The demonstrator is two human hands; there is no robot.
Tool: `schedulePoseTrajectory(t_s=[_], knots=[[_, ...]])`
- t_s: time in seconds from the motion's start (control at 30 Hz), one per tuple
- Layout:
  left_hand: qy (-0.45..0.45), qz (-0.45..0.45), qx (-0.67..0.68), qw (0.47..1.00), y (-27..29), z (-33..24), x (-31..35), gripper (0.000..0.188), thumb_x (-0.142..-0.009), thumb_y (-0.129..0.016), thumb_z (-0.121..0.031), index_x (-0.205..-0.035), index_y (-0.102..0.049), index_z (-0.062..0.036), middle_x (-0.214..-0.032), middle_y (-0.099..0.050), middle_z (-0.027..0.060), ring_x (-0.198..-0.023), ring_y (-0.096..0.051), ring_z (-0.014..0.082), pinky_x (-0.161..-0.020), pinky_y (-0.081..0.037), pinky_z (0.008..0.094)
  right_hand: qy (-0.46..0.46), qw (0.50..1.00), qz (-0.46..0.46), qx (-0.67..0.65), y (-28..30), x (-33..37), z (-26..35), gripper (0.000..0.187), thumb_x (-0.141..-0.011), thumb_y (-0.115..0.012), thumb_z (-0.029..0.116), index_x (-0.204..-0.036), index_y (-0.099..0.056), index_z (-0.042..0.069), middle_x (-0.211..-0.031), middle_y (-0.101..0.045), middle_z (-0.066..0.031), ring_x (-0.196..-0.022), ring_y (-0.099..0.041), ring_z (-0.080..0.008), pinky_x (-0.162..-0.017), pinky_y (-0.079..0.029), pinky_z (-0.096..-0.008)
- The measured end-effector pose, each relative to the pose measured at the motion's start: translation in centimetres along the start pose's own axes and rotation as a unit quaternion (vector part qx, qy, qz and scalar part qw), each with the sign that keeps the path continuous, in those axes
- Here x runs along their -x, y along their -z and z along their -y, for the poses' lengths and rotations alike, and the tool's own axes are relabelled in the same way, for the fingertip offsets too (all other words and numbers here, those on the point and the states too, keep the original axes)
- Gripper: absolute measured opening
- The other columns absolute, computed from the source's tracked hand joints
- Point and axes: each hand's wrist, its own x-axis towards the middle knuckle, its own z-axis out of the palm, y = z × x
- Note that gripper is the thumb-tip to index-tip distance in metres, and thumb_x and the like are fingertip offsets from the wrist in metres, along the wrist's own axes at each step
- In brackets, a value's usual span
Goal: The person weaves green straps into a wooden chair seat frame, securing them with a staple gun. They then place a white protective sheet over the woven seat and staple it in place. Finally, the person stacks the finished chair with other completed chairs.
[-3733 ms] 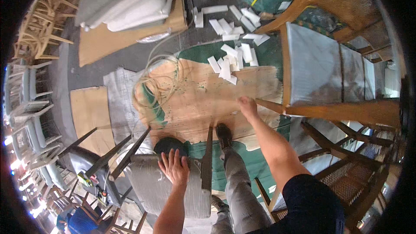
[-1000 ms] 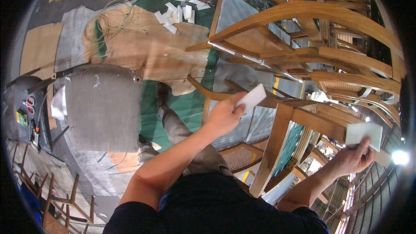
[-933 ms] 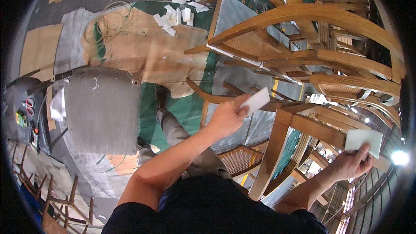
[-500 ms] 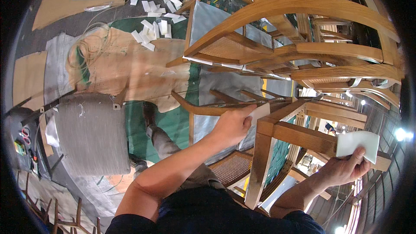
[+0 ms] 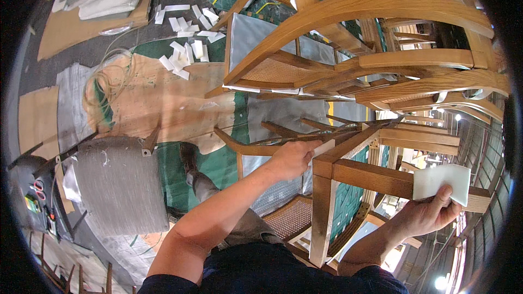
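A wooden chair frame (image 5: 376,177) with green woven webbing (image 5: 351,198) lies tipped in front of me, a leg sticking out to the right. My right hand (image 5: 430,215) pinches a thin, slightly curved white foam piece (image 5: 440,181), thumb on its near face. The foam overlaps the outer part of that leg; whether it presses on the wood I cannot tell. My left hand (image 5: 294,160) is closed on a smaller white foam piece (image 5: 323,150) beside the frame's corner. Its fingertips are partly hidden.
More wooden chairs (image 5: 321,11) with cane panels are stacked ahead and to the right. White foam strips (image 5: 188,54) lie scattered on the floor. A grey padded stool (image 5: 120,185) stands at left, near scissors (image 5: 39,188) on a dark surface. Coiled tubing (image 5: 103,84) rests on cardboard.
My left hand has shifted slightly down, its foam piece now turned more edge-on. The foam in my right hand has tilted a little. The whole view has shifted slightly.
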Motion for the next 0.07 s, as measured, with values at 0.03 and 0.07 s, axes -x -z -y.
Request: schedulePoseTrajectory(t_s=[0.03,0.07], knots=[[-0.011,-0.004,0.002,1.0,-0.24,-0.08,-0.17,0.047,-0.108,-0.05,-0.014,-0.154,-0.054,-0.0107,-0.102,-0.076,0.0227,-0.071,-0.077,0.0259,-0.075,-0.062,0.0409,-0.001,1.0,-0.003,0.001,0.12,-0.04,0.0,0.022,-0.104,-0.068,0.009,-0.123,-0.061,0.003,-0.12,-0.072,-0.0199,-0.102,-0.074,-0.0288,-0.084,-0.07,-0.0449],[-0.013,-0.001,0.0,1.0,-0.34,-0.09,-0.41,0.047,-0.108,-0.05,-0.014,-0.154,-0.054,-0.0107,-0.102,-0.076,0.0227,-0.071,-0.077,0.0259,-0.075,-0.062,0.0409,0.002,1.0,0.001,0.009,0.36,-0.08,-0.08,0.023,-0.103,-0.068,0.008,-0.125,-0.06,0.004,-0.12,-0.072,-0.0203,-0.106,-0.073,-0.0296,-0.085,-0.07,-0.0455]])
